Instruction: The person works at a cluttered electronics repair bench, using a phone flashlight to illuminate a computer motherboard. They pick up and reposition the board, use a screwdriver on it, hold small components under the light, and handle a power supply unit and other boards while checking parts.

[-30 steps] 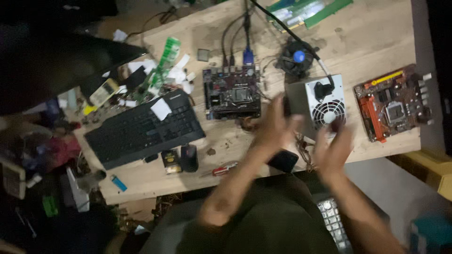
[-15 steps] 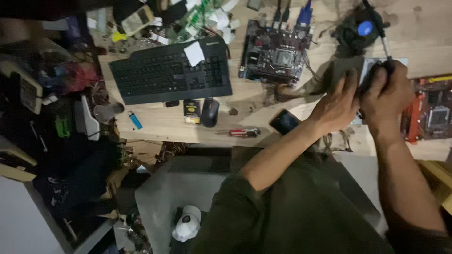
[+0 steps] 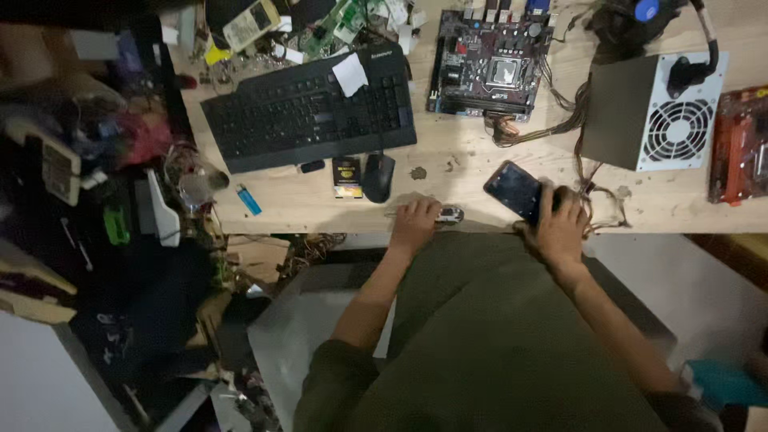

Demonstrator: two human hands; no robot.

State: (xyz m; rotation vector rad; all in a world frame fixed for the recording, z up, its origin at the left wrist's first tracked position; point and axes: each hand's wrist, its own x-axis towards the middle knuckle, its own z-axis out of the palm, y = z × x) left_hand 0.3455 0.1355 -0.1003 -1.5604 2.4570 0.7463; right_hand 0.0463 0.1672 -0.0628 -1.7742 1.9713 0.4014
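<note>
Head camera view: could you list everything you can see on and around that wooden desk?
keyboard: one, black, desk left, white note on it
mouse: one, black, below keyboard
motherboard: one, dark, desk top centre
power supply: one, grey with white fan grille, desk right
red circuit board: one, far right edge
lighter: one, blue, desk front left
desk: one, pale wood
smartphone: one, dark, in right grip
small tool: one, under left fingers, blurred
left hand: desk front edge
right hand: holding smartphone
</note>
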